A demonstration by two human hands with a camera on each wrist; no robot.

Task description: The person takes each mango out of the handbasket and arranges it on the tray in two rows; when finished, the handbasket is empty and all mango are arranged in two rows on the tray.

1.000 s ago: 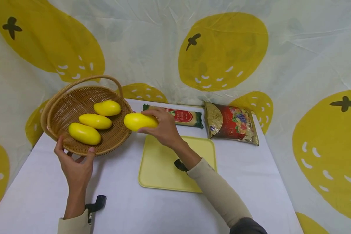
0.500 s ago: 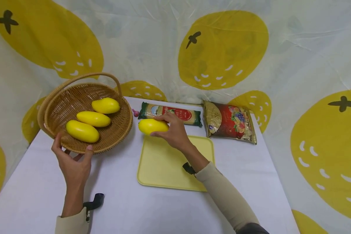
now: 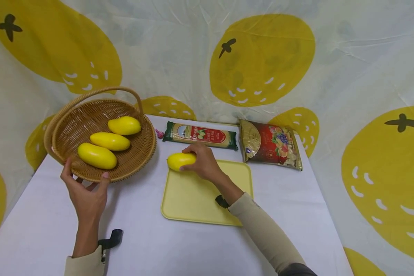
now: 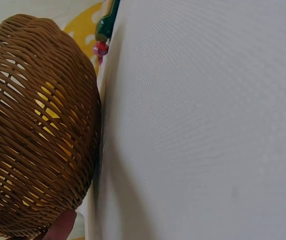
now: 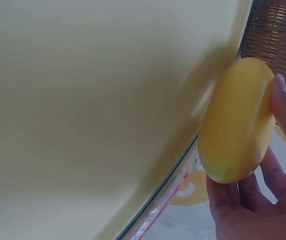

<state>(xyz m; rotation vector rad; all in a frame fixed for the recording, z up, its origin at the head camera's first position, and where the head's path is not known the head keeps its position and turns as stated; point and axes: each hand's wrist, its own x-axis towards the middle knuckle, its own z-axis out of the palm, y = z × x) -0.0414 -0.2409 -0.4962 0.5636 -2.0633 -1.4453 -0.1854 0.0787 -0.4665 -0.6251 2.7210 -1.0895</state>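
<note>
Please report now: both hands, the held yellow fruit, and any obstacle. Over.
Left hand holds basket rim, three yellow fruits inside. Right hand grips another yellow fruit at far left corner of tray; contact unclear. No obstacle visible between.

I have moved the yellow fruit in my right grip away from the wicker basket: a second ago it overlapped the rim in the head view, half a second ago it crossed the near edge of the green-ended packet, and now it is over the far-left corner of the yellow tray, seemingly lower. The packet's printed face, partly covered before, now shows almost whole.
</note>
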